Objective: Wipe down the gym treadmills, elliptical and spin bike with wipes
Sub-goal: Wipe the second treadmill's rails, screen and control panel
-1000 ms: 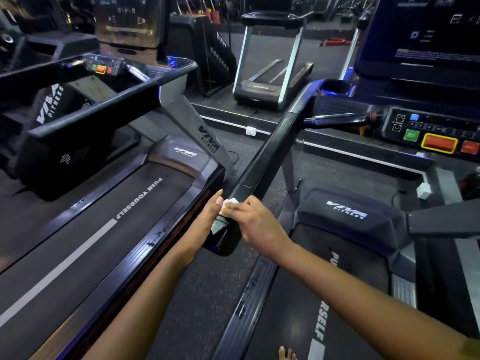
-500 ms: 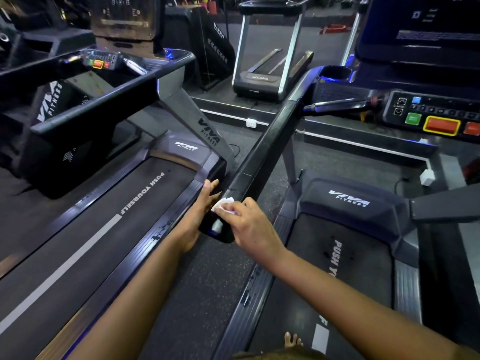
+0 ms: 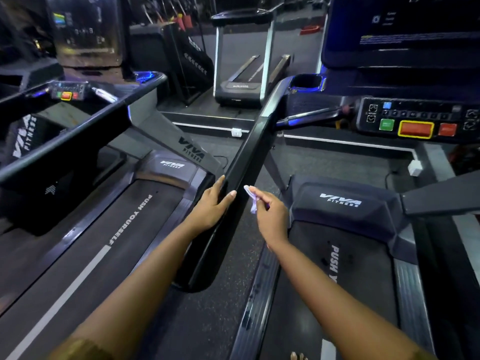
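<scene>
Left hand (image 3: 213,206) is gripping the black handrail (image 3: 249,157) of the right treadmill (image 3: 340,201); fingers are wrapping its left side, thumb is lying across the top; right hand (image 3: 270,216) is pinching one crumpled white wipe (image 3: 250,200) between thumb and fingertips, remaining fingers curled; wipe is sitting at the rail's right edge, just right of the left thumb; contact with the rail: cannot tell.

Containers: one cup holder (image 3: 320,83) is sitting at the far end of the handrail, blue-lit rim; interior is reading dark, contents cannot tell.

Counts: three treadmills showing; left treadmill (image 3: 78,255) and the right one are carrying "PUSH YOURSELF" belts; far treadmill (image 3: 241,87) is standing beyond on a raised step; two control panels: right panel (image 3: 415,110) is showing one green button (image 3: 386,124), one yellow-framed red button (image 3: 415,129), one plain red button (image 3: 447,129); left panel (image 3: 67,93) is too blurred to count.
</scene>
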`<state>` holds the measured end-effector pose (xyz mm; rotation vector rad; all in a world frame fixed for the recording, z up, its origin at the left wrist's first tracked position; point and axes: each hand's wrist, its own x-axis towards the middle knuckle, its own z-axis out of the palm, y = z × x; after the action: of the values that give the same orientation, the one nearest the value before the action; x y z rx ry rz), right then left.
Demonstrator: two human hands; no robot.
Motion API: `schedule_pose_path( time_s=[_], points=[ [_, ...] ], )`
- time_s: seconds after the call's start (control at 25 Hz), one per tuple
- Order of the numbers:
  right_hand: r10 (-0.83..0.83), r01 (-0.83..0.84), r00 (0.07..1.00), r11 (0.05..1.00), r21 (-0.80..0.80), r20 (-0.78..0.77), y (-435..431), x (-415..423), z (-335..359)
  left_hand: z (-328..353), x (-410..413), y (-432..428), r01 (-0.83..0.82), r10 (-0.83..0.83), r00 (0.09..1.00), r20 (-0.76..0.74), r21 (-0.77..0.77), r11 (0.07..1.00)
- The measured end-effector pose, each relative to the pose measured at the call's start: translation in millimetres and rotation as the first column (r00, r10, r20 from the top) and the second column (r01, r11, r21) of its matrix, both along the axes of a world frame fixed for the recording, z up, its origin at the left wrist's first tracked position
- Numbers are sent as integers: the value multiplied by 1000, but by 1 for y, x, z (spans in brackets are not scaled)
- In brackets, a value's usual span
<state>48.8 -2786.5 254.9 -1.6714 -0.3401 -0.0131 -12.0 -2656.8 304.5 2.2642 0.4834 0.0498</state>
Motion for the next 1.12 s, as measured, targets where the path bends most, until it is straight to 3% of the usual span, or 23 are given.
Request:
schedule_pose_path(
  time_s=[0.16, 0.4, 0.64, 0.84, 1.04, 1.12],
  points=[
    [-174, 194, 959, 978, 72, -224, 11, 67, -2, -7, 34, 1, -35, 57, 992, -115, 188, 982],
    [-209, 239, 935, 968, 72, -285, 36, 196, -9, -12, 33, 1, -43, 82, 988, -130, 277, 960],
    [-135, 153, 973, 985, 86, -188, 78, 249, -16, -9, 34, -4, -72, 106, 989, -100, 297, 952],
    [-184, 159, 960, 978, 134, 210, 71, 193, -30, -9, 34, -4, -70, 110, 987, -115, 309, 949],
    [-80, 58, 962, 994, 91, 261, 50, 110, -50, -7, 36, -5, -87, 126, 987, -102, 323, 942],
    [-43, 8, 972, 989, 148, 233, 40, 101, -50, -8, 35, -4, -85, 123, 987, -100, 318, 944]
  ],
)
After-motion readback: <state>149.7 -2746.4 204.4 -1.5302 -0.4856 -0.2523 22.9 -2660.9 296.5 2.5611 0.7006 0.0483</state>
